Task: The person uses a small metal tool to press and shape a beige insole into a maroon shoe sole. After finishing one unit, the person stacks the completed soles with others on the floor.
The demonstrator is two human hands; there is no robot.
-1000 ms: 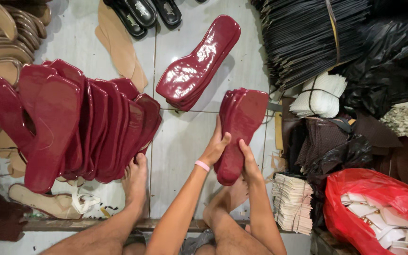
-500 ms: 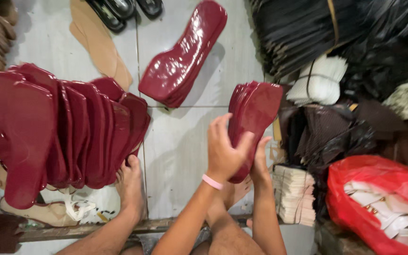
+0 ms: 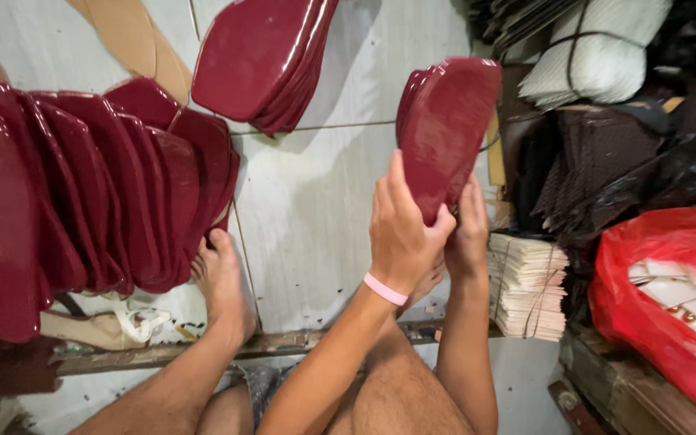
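Note:
Both my hands hold one stack of glossy dark red shoe soles [image 3: 449, 129] upright above the tiled floor. My left hand [image 3: 400, 234], with a pink band on its wrist, wraps the stack's lower end from the front. My right hand [image 3: 469, 229] supports the same end from behind, partly hidden. A long fanned row of the same red soles [image 3: 122, 185] leans at the left, with my bare foot [image 3: 223, 282] against its near end. Another pile of red soles [image 3: 259, 56] lies on the floor beyond.
Tan insoles [image 3: 126, 32] lie at the top left. At right are a tied bundle of pale sheets [image 3: 525, 282], a red plastic bag [image 3: 662, 282] of white pieces, dark brown material [image 3: 598, 161] and a white tied bundle [image 3: 606, 56]. A wooden strip [image 3: 283, 342] crosses under my legs.
The stack of soles has been lifted off the floor and brought closer to me. My left hand moved from its side to a full grip around its lower end.

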